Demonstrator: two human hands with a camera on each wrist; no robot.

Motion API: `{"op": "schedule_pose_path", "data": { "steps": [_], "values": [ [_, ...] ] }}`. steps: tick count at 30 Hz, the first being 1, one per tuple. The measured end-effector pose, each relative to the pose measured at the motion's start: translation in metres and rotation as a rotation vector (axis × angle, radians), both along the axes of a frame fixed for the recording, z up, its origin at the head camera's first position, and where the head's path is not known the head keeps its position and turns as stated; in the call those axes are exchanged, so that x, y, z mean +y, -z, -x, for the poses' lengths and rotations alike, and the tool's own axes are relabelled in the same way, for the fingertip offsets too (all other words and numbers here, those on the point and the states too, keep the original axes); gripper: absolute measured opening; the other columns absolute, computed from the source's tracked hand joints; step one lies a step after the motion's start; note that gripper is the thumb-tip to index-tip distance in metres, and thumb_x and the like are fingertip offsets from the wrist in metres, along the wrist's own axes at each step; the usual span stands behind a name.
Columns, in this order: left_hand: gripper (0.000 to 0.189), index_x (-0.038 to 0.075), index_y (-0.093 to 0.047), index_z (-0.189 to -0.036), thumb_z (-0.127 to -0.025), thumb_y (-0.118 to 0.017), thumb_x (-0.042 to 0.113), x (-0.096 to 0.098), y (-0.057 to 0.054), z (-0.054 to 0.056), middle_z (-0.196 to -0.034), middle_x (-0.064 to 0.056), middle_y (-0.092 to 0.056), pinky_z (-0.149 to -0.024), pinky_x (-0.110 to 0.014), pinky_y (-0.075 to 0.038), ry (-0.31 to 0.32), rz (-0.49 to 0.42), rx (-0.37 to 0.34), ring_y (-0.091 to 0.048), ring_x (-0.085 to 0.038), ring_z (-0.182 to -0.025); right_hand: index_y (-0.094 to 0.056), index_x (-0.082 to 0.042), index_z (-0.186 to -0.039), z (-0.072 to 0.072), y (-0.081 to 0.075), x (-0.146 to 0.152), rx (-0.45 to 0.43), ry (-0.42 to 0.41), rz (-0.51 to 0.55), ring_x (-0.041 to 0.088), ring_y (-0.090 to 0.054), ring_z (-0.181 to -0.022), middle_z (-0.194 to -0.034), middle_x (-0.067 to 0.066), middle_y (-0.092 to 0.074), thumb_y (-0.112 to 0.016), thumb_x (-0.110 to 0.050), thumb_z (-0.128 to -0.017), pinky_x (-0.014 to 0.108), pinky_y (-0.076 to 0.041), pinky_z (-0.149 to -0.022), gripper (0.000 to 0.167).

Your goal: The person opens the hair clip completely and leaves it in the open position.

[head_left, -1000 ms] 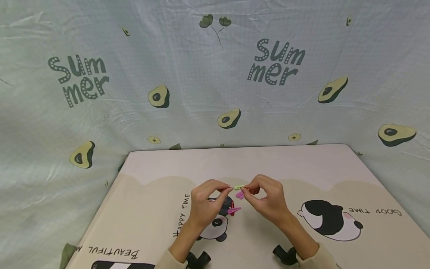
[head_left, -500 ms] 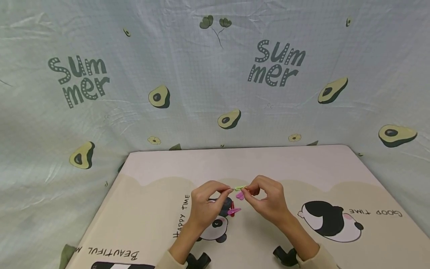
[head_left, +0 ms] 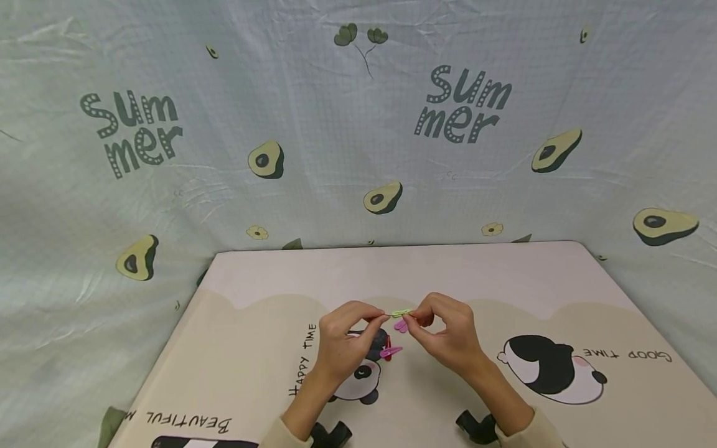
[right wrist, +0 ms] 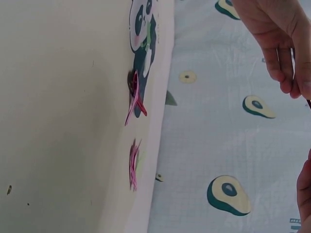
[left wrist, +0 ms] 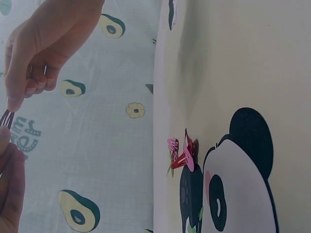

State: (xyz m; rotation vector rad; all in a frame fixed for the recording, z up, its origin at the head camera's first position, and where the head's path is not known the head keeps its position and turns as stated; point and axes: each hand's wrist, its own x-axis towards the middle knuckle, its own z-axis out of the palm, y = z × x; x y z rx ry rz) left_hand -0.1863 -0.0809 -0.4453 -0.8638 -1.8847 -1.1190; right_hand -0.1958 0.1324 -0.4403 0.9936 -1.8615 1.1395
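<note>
Near the table's middle, my left hand [head_left: 348, 330] and right hand [head_left: 448, 326] are raised with their fingertips facing each other. Between them is a small, slim snap hair clip [left wrist: 7, 119], dark in the left wrist view, and each hand pinches one end. Its true colour is hard to tell, and the fingertips hide its ends. Beneath and beyond the hands lie a green hair clip [head_left: 400, 313] and pink hair clips [head_left: 401, 325]. Closer to the panda print, another pink hair clip [head_left: 391, 353] lies across a red hair clip [left wrist: 180, 161].
The pale table [head_left: 252, 348] carries printed animals and lettering, including a panda [head_left: 355, 382] and a black-and-white dog [head_left: 551, 367]. Behind its far edge hangs a curtain [head_left: 313, 124] printed with avocados. Dark bands [head_left: 476, 427] sit near both wrists.
Both hands keep nearly the same place and pinch. Slightly more of the green clip shows between the fingertips. The clips on the table have not moved.
</note>
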Motion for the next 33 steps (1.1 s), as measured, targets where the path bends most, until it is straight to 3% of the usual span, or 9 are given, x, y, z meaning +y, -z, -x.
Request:
{"op": "schedule_pose_path", "data": {
  "steps": [2, 4, 7, 33],
  "values": [
    [0.006, 0.008, -0.078, -0.091, -0.093, -0.077, 0.013, 0.0000, -0.0001, -0.0007, -0.081, -0.002, -0.077, -0.071, -0.019, -0.060, -0.006, 0.001, -0.002, -0.071, -0.012, -0.071, -0.069, -0.011, -0.080, 0.0000, 0.0000, -0.0002, 0.012, -0.007, 0.003, 0.008, -0.055, -0.061, -0.071, -0.002, -0.066, -0.083, -0.007, -0.085, 0.014, -0.051, -0.059, 0.016],
    [0.005, 0.008, -0.078, -0.091, -0.093, -0.077, 0.012, 0.0001, -0.0001, -0.0016, -0.080, -0.002, -0.077, -0.071, -0.019, -0.060, -0.010, 0.002, -0.003, -0.071, -0.012, -0.071, -0.068, -0.011, -0.079, -0.0001, 0.0004, -0.0001, 0.016, -0.011, 0.003, 0.008, -0.055, -0.062, -0.072, -0.002, -0.066, -0.085, 0.004, -0.073, 0.014, -0.051, -0.059, 0.024],
    [0.006, 0.008, -0.078, -0.091, -0.094, -0.076, 0.013, 0.0002, -0.0002, -0.0025, -0.080, -0.002, -0.077, -0.071, -0.019, -0.060, -0.014, 0.001, -0.002, -0.071, -0.012, -0.071, -0.068, -0.011, -0.079, -0.0005, 0.0008, -0.0001, 0.024, -0.015, 0.005, 0.008, -0.055, -0.062, -0.072, -0.003, -0.066, -0.085, 0.010, -0.066, 0.014, -0.051, -0.059, 0.030],
    [0.010, 0.006, -0.078, -0.091, -0.096, -0.074, 0.015, 0.0009, -0.0005, -0.0010, -0.081, -0.003, -0.077, -0.072, -0.019, -0.060, -0.005, 0.002, 0.001, -0.071, -0.013, -0.072, -0.067, -0.010, -0.079, 0.0015, 0.0008, -0.0009, 0.042, -0.031, 0.015, 0.008, -0.055, -0.062, -0.072, -0.002, -0.065, -0.082, 0.008, -0.069, 0.014, -0.051, -0.059, 0.026]
  ]
}}
